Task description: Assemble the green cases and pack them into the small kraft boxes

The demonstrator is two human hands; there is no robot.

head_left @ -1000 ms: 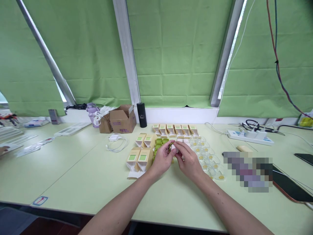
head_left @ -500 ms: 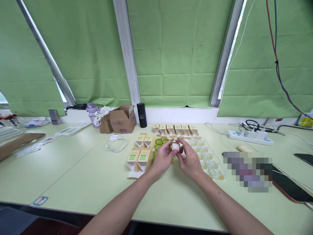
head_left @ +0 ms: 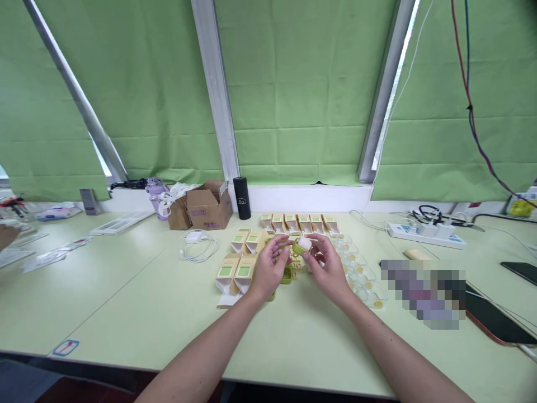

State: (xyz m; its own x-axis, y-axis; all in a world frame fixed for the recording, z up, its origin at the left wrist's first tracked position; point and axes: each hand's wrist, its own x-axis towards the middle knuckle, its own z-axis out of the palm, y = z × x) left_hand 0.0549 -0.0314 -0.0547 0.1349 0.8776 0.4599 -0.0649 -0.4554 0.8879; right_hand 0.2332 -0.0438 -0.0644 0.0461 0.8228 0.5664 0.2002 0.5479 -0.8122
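Note:
My right hand [head_left: 329, 266] grips a small green square cup [head_left: 297, 248] with a rounded white piece [head_left: 305, 243] in it, pinched between thumb and fingers. Close to its left side is my left hand [head_left: 272, 263], fingers loosely curled and apart, with nothing visible in them. Under the hands stand more green cups [head_left: 287, 275], partly covered by my left hand. Small yellow pieces [head_left: 296, 266] lie beside them. To the right are several clear plastic cups [head_left: 369, 285] with yellow centres, some hidden behind my right hand.
Small cream boxes [head_left: 226, 272] with green labels stand to the left, and another row of boxes [head_left: 290, 223] behind. Farther back are a white charger cable [head_left: 195, 238], a cardboard box [head_left: 210, 210] and a black bottle [head_left: 242, 198]. A power strip [head_left: 428, 235] lies at right.
My left hand has come away from the green cup and moved slightly left. The cup has tilted in my right hand. At far left, a brown item has left the table.

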